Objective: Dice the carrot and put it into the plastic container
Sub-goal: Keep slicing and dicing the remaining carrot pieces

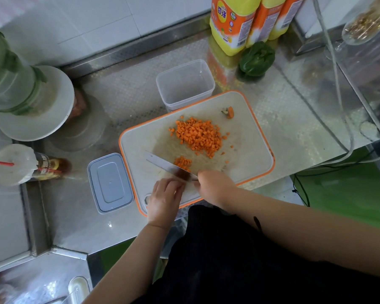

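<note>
Fingers of the left hand (165, 199) are curled down right against the near side of the shiny steel knife blade (167, 166), probably pinning a bit of carrot, but whatever's under them is hidden so can't say for sure. Right hand (215, 185) is wrapped around the knife handle, blade angled across the white cutting board with the orange rim (248, 137). Small heap of orange carrot dice (182, 163) sits just past the blade, with the big pile of diced carrot (199, 134) mid-board and the carrot stub end (229, 112) near the far corner. Clear rectangular plastic container (184, 84) touches the board's far edge, nothing in it yet; its grey lid (110, 183) lies left of the board on the steel counter (127, 93).
</note>
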`<move>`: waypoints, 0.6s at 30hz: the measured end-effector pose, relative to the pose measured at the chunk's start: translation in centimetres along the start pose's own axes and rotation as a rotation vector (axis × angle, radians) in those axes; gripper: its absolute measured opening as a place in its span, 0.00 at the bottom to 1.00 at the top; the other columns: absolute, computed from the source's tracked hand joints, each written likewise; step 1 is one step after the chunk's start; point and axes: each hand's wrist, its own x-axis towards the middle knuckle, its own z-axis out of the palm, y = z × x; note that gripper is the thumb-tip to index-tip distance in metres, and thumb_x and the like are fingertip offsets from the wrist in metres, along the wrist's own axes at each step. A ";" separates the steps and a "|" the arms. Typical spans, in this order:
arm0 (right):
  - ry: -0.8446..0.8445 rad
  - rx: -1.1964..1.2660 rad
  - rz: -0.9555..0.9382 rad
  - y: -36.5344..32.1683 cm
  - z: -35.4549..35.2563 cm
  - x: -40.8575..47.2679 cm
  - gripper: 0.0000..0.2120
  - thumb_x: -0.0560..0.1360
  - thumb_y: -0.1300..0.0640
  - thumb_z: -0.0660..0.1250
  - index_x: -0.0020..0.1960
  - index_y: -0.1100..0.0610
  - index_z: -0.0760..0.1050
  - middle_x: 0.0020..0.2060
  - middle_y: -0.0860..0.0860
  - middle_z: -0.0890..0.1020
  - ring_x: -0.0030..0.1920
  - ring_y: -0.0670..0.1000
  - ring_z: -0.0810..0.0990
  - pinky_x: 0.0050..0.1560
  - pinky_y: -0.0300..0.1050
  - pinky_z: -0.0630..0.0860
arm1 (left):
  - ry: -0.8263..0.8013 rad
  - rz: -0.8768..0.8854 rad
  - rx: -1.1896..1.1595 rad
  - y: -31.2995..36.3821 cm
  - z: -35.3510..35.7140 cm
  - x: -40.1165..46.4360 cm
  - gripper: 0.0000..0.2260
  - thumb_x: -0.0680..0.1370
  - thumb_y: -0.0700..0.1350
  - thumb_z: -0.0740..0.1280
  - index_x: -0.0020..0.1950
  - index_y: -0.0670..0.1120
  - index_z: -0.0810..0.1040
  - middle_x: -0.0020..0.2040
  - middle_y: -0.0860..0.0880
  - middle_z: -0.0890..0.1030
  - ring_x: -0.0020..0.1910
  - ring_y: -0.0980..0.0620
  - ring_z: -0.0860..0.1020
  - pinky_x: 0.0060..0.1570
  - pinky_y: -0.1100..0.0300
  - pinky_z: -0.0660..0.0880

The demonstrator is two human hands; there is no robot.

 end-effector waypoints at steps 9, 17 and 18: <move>-0.042 -0.117 -0.011 -0.2 0.8 -1.0 0.05 0.79 0.58 0.59 0.46 0.59 0.68 0.33 0.52 0.72 0.38 0.57 0.76 0.35 0.48 0.71 | -0.017 -0.051 -0.006 -0.2 0.1 -0.5 0.09 0.76 0.47 0.65 0.45 0.43 0.83 0.45 0.48 0.81 0.46 0.49 0.75 0.40 0.60 0.72; -0.007 -0.127 -0.005 -1.2 1.8 -0.3 0.03 0.77 0.65 0.60 0.48 0.63 0.72 0.33 0.55 0.76 0.31 0.56 0.73 0.31 0.46 0.68 | -0.038 -0.067 0.001 -0.2 0.0 -0.3 0.12 0.76 0.49 0.64 0.45 0.44 0.84 0.44 0.49 0.81 0.44 0.51 0.75 0.36 0.58 0.73; 0.003 -0.096 -0.007 -1.2 1.7 0.0 0.06 0.78 0.63 0.59 0.49 0.63 0.74 0.36 0.57 0.78 0.33 0.57 0.75 0.31 0.47 0.68 | -0.042 -0.052 0.009 -0.2 -0.1 -0.2 0.11 0.76 0.48 0.64 0.45 0.44 0.84 0.44 0.49 0.81 0.44 0.50 0.75 0.36 0.57 0.73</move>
